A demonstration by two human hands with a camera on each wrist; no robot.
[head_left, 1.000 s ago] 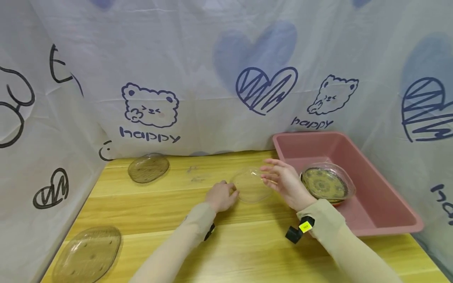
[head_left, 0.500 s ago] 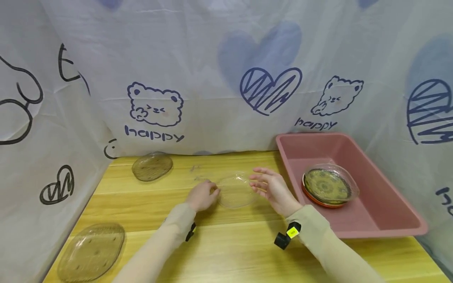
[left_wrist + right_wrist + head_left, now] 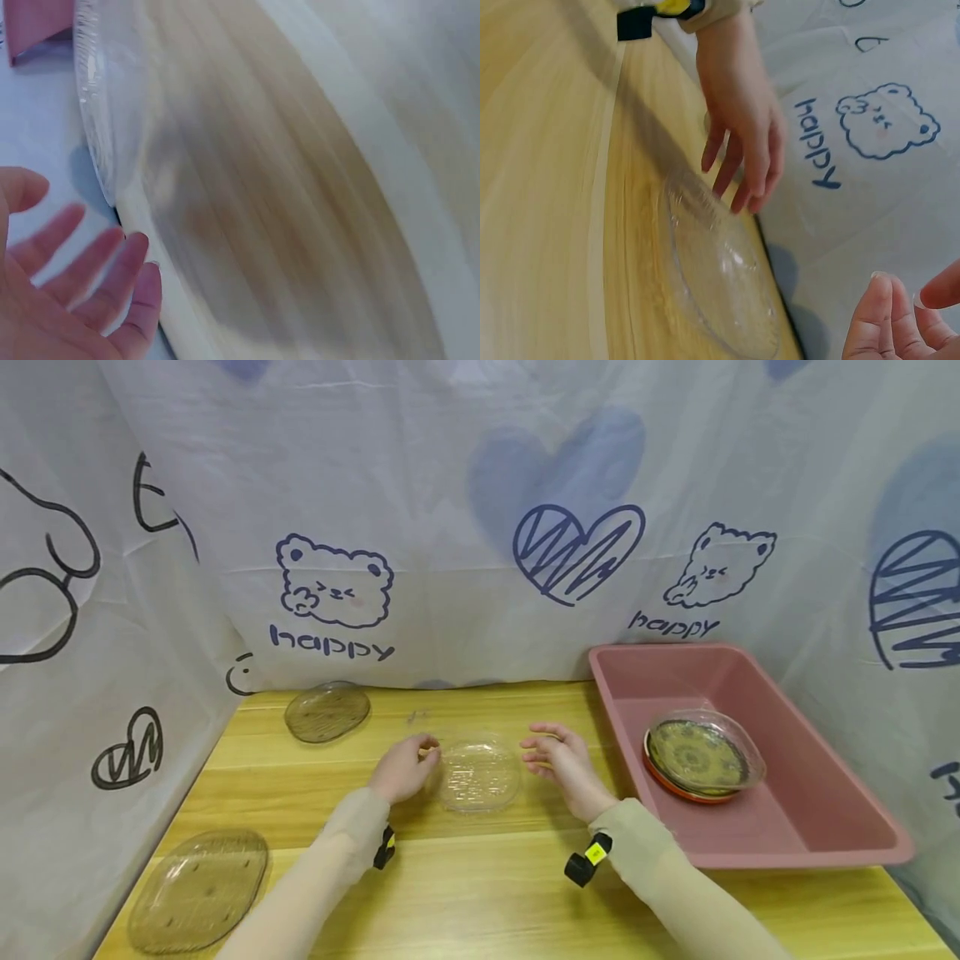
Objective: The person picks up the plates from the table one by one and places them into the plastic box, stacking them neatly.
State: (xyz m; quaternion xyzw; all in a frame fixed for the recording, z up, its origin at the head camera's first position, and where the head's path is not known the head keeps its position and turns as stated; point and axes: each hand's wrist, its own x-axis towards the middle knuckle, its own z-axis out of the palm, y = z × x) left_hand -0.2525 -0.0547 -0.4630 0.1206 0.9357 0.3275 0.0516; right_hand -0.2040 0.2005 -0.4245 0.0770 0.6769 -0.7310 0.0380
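Note:
Between my two hands on the wooden table lies a clear, see-through plate (image 3: 478, 779) with a rounded outline and a glinting, textured base. My left hand (image 3: 405, 768) is at its left side, fingers loosely bent and holding nothing. To its right, my right hand (image 3: 558, 766) hovers with fingers spread and relaxed. The left wrist view has the plate's rim (image 3: 94, 97) beyond my left fingertips (image 3: 136, 244). In the right wrist view the plate (image 3: 724, 270) lies flat, and the left hand (image 3: 742, 127) reaches down by its far edge.
A pink tub (image 3: 810, 777) stands at the right, with a stack of dishes inside, a clear dish (image 3: 701, 756) on top. Two brownish see-through plates lie on the left: one plate (image 3: 327, 712) at the back, a larger plate (image 3: 198, 893) near the front. A printed curtain (image 3: 450, 635) hangs behind.
The clear plate has shifted left across the table and my left hand has come away from its edge. My right hand has moved left, away from the tub. The view has swung slightly.

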